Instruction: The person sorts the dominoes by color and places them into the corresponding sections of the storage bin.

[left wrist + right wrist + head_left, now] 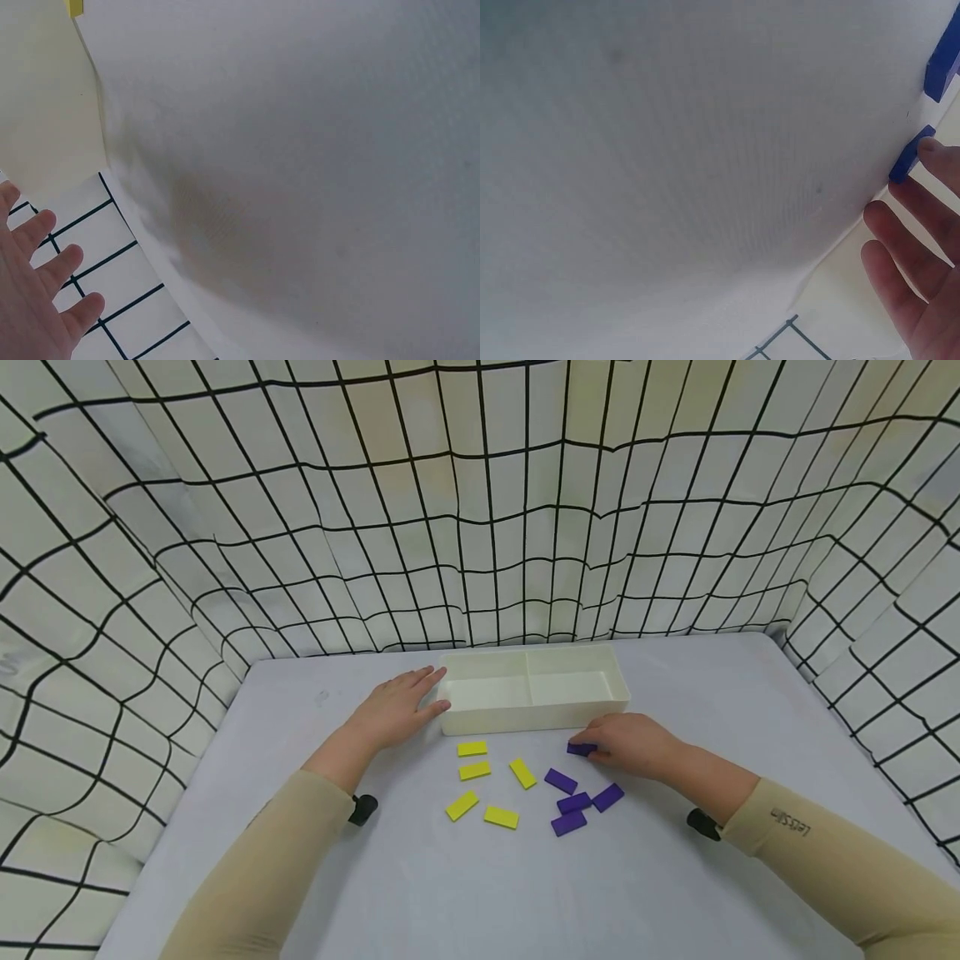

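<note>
A white desk [420,893] stood within a black net [557,507], whose mesh rose along the far, left and right sides. Behind it were pale walls [506,481], faintly yellowish in patches. Soft light left blurred shadows.

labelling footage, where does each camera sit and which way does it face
Head: on the head, facing forward and down at the table and tray; left hand, right hand and both sleeves show.
Left wrist: on that wrist, facing the table; the left hand shows at lower left.
Right wrist: on that wrist, facing the table; the right hand shows at lower right.
Head and right wrist both show the right hand holding a purple tile.
</note>
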The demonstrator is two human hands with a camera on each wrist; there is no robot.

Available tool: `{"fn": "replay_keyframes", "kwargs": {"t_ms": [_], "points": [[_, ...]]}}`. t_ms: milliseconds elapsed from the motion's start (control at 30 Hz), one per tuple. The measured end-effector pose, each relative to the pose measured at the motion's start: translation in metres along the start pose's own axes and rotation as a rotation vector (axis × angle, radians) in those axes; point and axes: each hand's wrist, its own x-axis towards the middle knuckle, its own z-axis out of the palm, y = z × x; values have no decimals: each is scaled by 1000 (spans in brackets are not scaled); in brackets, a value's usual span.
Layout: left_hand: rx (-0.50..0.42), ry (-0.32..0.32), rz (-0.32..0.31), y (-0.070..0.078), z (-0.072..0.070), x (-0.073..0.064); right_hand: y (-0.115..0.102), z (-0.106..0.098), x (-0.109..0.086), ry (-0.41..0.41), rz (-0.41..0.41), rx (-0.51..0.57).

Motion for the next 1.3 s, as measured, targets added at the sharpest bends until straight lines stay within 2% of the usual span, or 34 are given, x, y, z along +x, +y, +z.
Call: {"fn": "replay_keyframes", "kwargs": {"t_ms": [767,1300], "points": [[-1,-19,-8,0,0,1,1,-4,-2,-8,-5,-8],[-32,-37,-17,0,0,-1,-2,-37,-7,61,21,31]]}}
